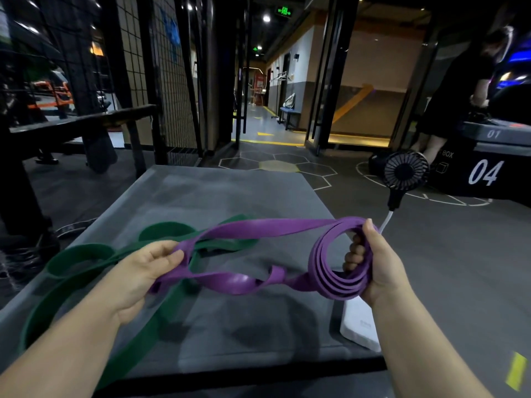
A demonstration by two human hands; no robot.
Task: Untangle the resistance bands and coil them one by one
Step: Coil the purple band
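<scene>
Our right hand [379, 268] clamps the coiled purple resistance band [258, 227] at centre right; our left hand [140, 274] pinches its loose loop.

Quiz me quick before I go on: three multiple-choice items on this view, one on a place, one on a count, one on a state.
1. Where does the green band lie?
A. on the grey mat
B. hung on a hook
C. in a bag

2. How many bands show?
A. one
B. two
C. four

3. The purple band is:
A. fully coiled
B. partly coiled
C. flat and untouched

Key:
1 A, it sprawls on the mat beside the left hand.
2 B, one is green and one is purple.
3 B, the right hand grips a coil while a twisted stretch runs to the left hand.
</scene>
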